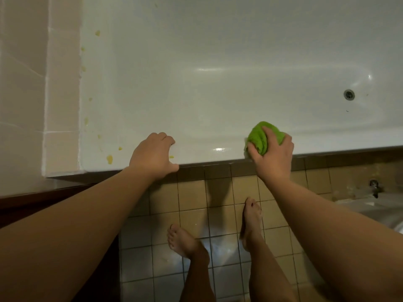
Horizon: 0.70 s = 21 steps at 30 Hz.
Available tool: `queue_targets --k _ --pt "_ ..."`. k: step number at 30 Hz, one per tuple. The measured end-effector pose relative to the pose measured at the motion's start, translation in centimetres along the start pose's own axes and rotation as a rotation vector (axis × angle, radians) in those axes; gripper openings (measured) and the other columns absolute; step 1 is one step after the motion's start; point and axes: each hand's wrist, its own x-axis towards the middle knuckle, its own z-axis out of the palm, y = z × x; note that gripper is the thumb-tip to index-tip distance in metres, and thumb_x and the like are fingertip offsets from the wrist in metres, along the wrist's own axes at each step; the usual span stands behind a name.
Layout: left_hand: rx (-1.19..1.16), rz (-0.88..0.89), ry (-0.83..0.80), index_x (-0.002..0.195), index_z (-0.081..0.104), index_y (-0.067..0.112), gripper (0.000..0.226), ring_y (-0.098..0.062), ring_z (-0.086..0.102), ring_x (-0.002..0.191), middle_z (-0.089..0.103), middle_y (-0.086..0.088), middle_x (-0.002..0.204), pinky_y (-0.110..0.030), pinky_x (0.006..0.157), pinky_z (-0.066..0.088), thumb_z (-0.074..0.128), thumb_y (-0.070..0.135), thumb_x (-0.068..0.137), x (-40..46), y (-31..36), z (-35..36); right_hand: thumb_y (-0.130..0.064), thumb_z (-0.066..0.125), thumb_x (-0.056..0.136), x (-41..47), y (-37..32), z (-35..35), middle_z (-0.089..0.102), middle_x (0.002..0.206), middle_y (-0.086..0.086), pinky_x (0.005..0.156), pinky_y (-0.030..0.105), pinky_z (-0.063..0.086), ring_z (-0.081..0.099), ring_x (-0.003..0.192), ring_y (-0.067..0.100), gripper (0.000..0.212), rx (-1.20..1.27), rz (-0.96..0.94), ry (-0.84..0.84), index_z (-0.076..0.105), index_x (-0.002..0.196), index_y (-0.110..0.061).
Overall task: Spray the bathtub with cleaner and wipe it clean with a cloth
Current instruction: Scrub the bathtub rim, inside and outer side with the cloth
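Filling most of the head view, the white bathtub [218,62] is seen from above, fixed and rigid, so it is not a thing to be lifted but only to be rubbed; its glossy enamel looks slippery, probably more so where it is wet, and some care is advised for whatever leans on it. Yellowish spots [109,159] are noticed along the left end of the rim and near the front corner, well apart from the cloth, so this part is judged as not yet wiped. The drain [349,94] is seen at the right of the tub floor. On the front rim the left hand [153,156] is rested as a support, with the fingers curled over the inner edge and nothing held. The green cloth [262,138] is bunched into a ball on the rim further right, and it is gripped from above by the right hand [273,158], whose fingers are spread around it. It is judged light, soft and easily squeezed, so it is best taken as a full wad in the palm, not by one corner. No spray bottle is visible.
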Motion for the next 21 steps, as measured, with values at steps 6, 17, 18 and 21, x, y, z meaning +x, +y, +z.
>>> queue_targets --k 6,17,18,21 --pt "-0.038 -0.008 -0.005 0.139 0.054 0.025 0.072 -0.018 0.048 0.119 0.055 0.006 0.128 -0.033 0.093 0.045 0.081 0.046 0.076 0.1 0.0 -0.1 -0.063 0.058 0.090 -2.2 -6.9 4.3 0.041 0.140 0.016 0.111 0.051 0.037 0.039 0.127 0.036 0.065 -0.032 -0.137 -0.029 0.047 0.147 -0.034" --pt "-0.028 0.019 0.006 0.142 0.052 0.026 0.073 -0.017 0.046 0.122 0.054 0.007 0.133 -0.033 0.097 0.044 0.078 0.050 0.079 0.0 -0.4 0.0 -0.065 0.061 0.090 -0.5 -0.2 -0.1 0.034 0.144 0.009 0.110 0.050 0.041 0.040 0.129 0.032 0.070 -0.046 -0.126 -0.090 0.034 0.150 -0.044" --pt "-0.030 0.024 0.007 0.142 0.052 0.025 0.073 -0.017 0.046 0.123 0.054 0.007 0.133 -0.033 0.097 0.044 0.078 0.050 0.079 0.0 -0.4 0.0 -0.066 0.059 0.091 -0.2 0.3 -0.5 0.033 0.145 0.009 0.110 0.052 0.041 0.038 0.130 0.033 0.070 -0.057 -0.075 -0.064 0.033 0.151 -0.043" --pt "-0.031 0.027 0.013 0.142 0.052 0.025 0.073 -0.017 0.046 0.123 0.053 0.006 0.134 -0.033 0.098 0.044 0.078 0.051 0.080 -0.2 -0.4 0.0 -0.069 0.051 0.094 -0.2 -1.1 0.5 0.031 0.145 0.013 0.113 0.056 0.037 0.033 0.133 0.036 0.071 -0.105 0.004 -0.011 0.032 0.154 -0.037"
